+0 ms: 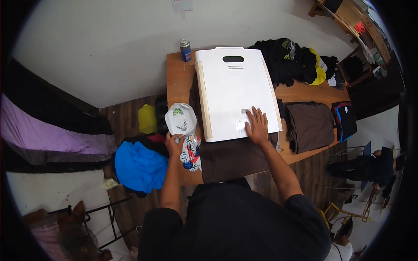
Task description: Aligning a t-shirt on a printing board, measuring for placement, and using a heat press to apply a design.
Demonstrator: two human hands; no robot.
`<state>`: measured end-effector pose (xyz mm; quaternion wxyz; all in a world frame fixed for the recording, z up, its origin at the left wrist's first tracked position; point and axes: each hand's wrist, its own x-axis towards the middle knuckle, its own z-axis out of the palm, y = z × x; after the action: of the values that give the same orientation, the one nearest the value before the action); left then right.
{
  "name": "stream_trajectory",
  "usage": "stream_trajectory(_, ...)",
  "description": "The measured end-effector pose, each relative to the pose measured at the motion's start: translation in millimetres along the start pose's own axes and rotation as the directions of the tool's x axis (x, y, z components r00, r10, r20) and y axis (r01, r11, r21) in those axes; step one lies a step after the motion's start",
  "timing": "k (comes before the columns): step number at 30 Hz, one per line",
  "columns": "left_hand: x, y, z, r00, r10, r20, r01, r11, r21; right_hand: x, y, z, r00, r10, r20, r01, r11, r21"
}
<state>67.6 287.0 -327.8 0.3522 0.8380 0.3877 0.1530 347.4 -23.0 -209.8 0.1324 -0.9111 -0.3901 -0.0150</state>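
Observation:
My left hand [173, 143] grips the lower edge of a white octagonal tray [181, 116] with printed cut-out pieces on it, beside colourful patterned pieces [190, 157] at the table's left edge. My right hand [257, 124] rests with fingers apart on the lower part of a large white board [233, 85], which has a handle slot and wooden-coloured side strips. Under and in front of the board lies dark brown fabric [230, 161].
The wooden table [176, 76] holds a spray can [185, 50], black and yellow clothes [283, 61] and folded brown fabric [309, 128]. Blue fabric [139, 165] lies left; a yellow container [147, 117] is behind it. Another person [365, 169] is at right, near shelving [361, 30].

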Motion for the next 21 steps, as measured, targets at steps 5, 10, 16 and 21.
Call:
stream_trajectory(5, -8, 0, 6, 0.956, -0.006, -0.292, -0.174, 0.792, -0.585, 0, 0, 0, 0.999, -0.017, -0.039, 0.017, 1.0, 0.016)
stream_trajectory(10, -15, 51, -26, 0.951, 0.037, -0.308, -0.197, 0.84, -0.506, -4, 8, 6, 0.998, 0.0, -0.061, 0.001, 1.0, 0.017)
stream_trajectory(16, -19, 182, -39, 0.964, 0.137, -0.229, -0.214, 0.909, -0.359, -5, 11, 6, 0.987, 0.015, -0.161, 0.0, 0.996, 0.089)
stream_trajectory(21, -21, 247, 8, 0.899, 0.31, -0.311, -0.41, 0.844, -0.345, -1, 4, 2, 0.977, 0.014, -0.213, 0.029, 0.979, 0.201)
